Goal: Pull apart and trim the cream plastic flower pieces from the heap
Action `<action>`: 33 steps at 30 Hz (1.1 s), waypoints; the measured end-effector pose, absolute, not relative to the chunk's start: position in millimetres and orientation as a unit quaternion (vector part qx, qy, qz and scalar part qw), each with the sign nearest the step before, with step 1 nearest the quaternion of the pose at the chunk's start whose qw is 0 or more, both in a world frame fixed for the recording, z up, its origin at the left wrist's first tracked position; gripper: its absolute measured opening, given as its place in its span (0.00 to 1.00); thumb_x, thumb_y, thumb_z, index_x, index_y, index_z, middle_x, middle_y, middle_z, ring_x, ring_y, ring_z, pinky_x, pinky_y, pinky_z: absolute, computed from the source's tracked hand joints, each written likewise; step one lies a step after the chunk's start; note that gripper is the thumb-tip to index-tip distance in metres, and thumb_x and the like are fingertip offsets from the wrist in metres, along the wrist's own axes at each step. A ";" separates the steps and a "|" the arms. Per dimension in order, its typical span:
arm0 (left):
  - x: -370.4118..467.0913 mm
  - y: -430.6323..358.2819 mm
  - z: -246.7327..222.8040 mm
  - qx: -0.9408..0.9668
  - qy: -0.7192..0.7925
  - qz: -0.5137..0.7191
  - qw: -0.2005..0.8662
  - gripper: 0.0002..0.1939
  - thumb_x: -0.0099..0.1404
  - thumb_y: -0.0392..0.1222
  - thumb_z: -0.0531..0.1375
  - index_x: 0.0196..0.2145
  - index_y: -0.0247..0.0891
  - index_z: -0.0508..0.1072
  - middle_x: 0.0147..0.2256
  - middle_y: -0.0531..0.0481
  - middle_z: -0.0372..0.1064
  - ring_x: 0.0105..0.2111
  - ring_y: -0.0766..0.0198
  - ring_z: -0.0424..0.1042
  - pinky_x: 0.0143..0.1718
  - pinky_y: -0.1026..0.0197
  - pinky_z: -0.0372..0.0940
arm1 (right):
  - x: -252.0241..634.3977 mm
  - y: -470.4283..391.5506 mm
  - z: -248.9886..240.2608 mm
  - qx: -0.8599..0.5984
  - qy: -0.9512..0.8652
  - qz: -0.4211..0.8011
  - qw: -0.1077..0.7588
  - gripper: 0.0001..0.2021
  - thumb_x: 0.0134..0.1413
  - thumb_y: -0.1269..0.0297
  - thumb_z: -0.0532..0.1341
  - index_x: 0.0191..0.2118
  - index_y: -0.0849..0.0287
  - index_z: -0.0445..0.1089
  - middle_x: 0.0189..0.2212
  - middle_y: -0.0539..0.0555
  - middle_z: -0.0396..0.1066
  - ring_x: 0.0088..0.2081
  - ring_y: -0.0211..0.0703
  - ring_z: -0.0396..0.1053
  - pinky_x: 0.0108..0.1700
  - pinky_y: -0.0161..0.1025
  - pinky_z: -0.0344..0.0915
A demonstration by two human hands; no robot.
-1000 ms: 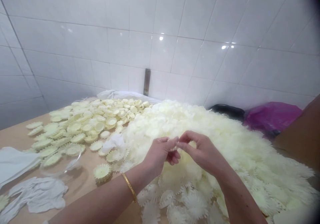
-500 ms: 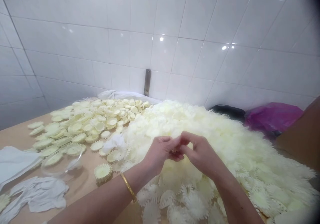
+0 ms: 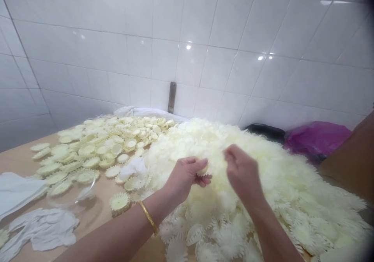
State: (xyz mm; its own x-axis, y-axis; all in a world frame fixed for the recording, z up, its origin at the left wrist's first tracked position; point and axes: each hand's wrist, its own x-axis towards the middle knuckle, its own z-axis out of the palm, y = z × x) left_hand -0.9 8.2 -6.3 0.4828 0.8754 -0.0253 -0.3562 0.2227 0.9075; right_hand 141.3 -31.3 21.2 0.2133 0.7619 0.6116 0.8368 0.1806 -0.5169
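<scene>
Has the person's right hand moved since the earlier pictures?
Yes: the right hand has moved rightward and slightly up, away from the left hand, judged against the metal strip on the wall.

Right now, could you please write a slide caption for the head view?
Left hand holding a small pale-yellow, tooth-edged piece over a heap of pale, fringed discs, blurred right hand apart.

The right hand [image 3: 243, 172], which met the left hand [image 3: 182, 176] at the pale fringed piece [image 3: 203, 170] half a second ago, now stands apart, right of that piece, blurred, fingers curled in. The piece, mostly covered then, now shows more of its toothed rim beside the left thumb.
</scene>
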 end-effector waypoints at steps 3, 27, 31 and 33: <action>-1.4 7.2 -6.3 0.439 0.307 0.419 0.733 0.15 0.50 0.44 0.63 0.20 0.33 0.62 0.17 0.50 0.61 0.21 0.66 0.68 0.18 0.69 0.57 | 169.1 -27.5 19.9 -0.719 -0.524 -0.164 0.427 0.07 0.52 0.66 0.49 0.28 0.58 0.62 0.20 0.51 0.61 0.23 0.40 0.58 0.26 0.36 0.53; -3.0 9.5 -15.0 0.468 0.296 0.430 0.713 0.19 0.49 0.53 0.61 0.20 0.33 0.63 0.17 0.50 0.64 0.14 0.71 0.62 0.16 0.67 0.54 | 120.9 -41.1 27.4 -0.584 -0.711 0.148 0.364 0.12 0.53 0.65 0.52 0.23 0.60 0.66 0.24 0.51 0.69 0.28 0.40 0.66 0.33 0.36 0.60; -0.4 7.8 -13.9 0.493 0.288 0.418 0.707 0.21 0.52 0.56 0.57 0.20 0.31 0.66 0.17 0.49 0.64 0.16 0.70 0.63 0.19 0.66 0.58 | 120.9 -41.2 24.4 -0.604 -0.708 0.140 0.338 0.09 0.49 0.65 0.54 0.22 0.59 0.65 0.22 0.50 0.68 0.27 0.40 0.64 0.30 0.36 0.59; 0.9 5.7 -12.1 0.509 0.299 0.410 0.695 0.23 0.53 0.57 0.56 0.18 0.31 0.66 0.17 0.48 0.63 0.16 0.68 0.64 0.21 0.64 0.59 | 121.0 -40.2 21.5 -0.621 -0.704 0.117 0.325 0.08 0.47 0.66 0.55 0.21 0.59 0.63 0.21 0.50 0.67 0.25 0.40 0.63 0.28 0.36 0.58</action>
State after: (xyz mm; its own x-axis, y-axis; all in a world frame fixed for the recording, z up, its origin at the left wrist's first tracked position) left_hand 0.9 5.7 -12.1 0.4841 0.8750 0.0015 -0.2657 0.1454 0.9530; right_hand 121.0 -40.2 21.5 -0.0175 0.9501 0.3114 0.7982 0.2008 -0.5679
